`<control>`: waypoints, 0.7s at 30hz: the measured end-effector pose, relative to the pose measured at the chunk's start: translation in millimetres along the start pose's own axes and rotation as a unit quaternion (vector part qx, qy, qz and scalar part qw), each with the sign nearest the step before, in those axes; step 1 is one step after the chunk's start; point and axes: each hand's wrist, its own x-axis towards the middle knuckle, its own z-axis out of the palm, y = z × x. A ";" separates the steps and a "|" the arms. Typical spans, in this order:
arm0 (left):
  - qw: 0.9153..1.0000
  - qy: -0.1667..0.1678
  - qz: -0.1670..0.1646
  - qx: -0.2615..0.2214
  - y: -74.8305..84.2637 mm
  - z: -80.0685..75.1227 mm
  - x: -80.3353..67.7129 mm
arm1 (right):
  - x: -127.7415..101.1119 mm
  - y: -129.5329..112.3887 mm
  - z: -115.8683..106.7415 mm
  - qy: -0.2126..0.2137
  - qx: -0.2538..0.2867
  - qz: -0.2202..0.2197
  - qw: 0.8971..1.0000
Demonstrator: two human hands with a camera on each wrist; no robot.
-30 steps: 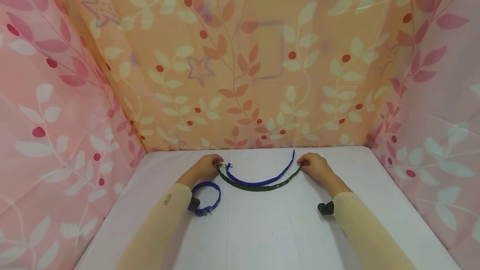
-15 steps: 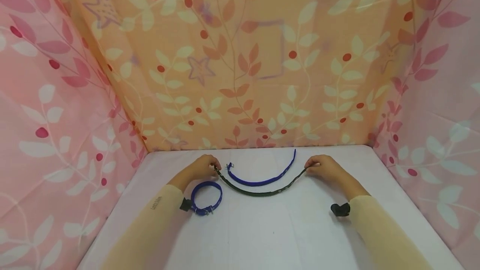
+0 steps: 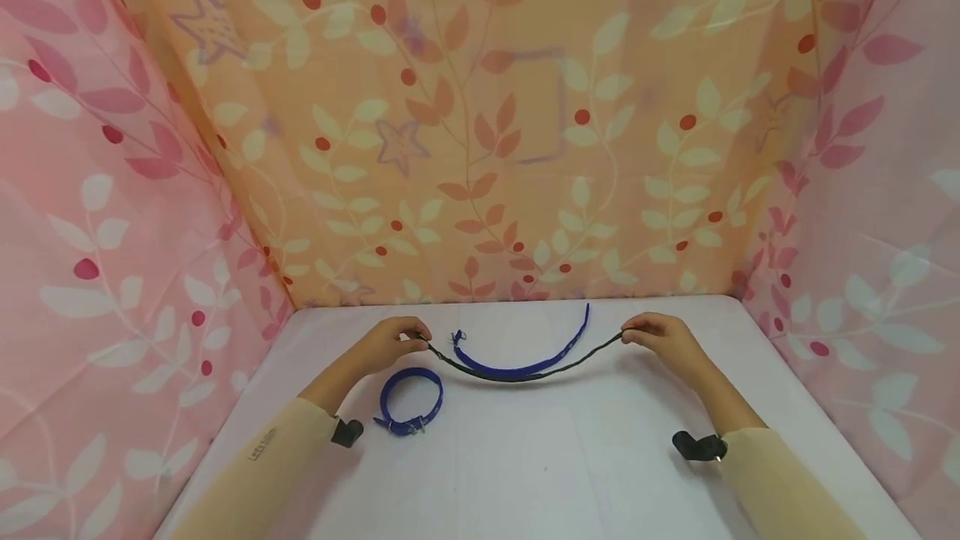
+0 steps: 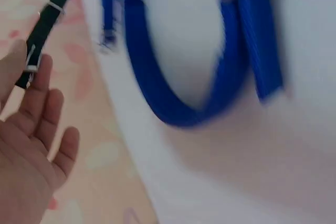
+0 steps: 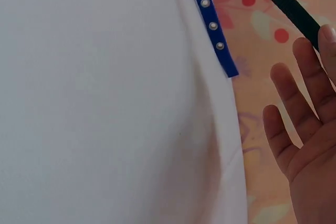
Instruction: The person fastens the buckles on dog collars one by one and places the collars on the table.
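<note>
A dark green collar (image 3: 577,367) with metal eyelets is stretched between both hands, sagging in a shallow curve. My left hand (image 3: 386,344) pinches its buckle end; in the left wrist view the metal buckle (image 4: 32,66) sits between thumb and fingers. The eyelet end is pinched by my right hand (image 3: 669,344), whose other fingers (image 5: 296,98) extend loosely. Just behind the green strap, an unfastened blue collar (image 3: 558,358) lies curved on the table. Another blue collar (image 3: 385,398), buckled into a ring, lies near the left forearm.
The white-covered table (image 3: 525,473) ends at a patterned orange curtain (image 3: 465,123) at the back. Pink patterned curtains (image 3: 112,290) stand on both sides. A black wrist camera (image 3: 699,446) juts from the right sleeve, and a similar one (image 3: 347,432) from the left.
My hands have moved apart, the left to the left and the right to the right. The green collar between them is drawn wider and now shows mostly its edge. Both blue collars stay put.
</note>
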 end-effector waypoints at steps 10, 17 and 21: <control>0.987 0.098 -0.030 -0.123 48.7 -4.9 -32.3 | -22.9 -42.5 9.9 0.102 0.032 -0.058 0.993; 0.977 0.162 -0.044 -0.133 56.8 0.1 -49.0 | -37.1 -66.5 14.6 0.128 0.030 -0.042 0.990; 0.967 0.189 -0.047 -0.164 60.1 5.0 -59.0 | -43.9 -76.6 18.1 0.139 0.028 -0.047 0.989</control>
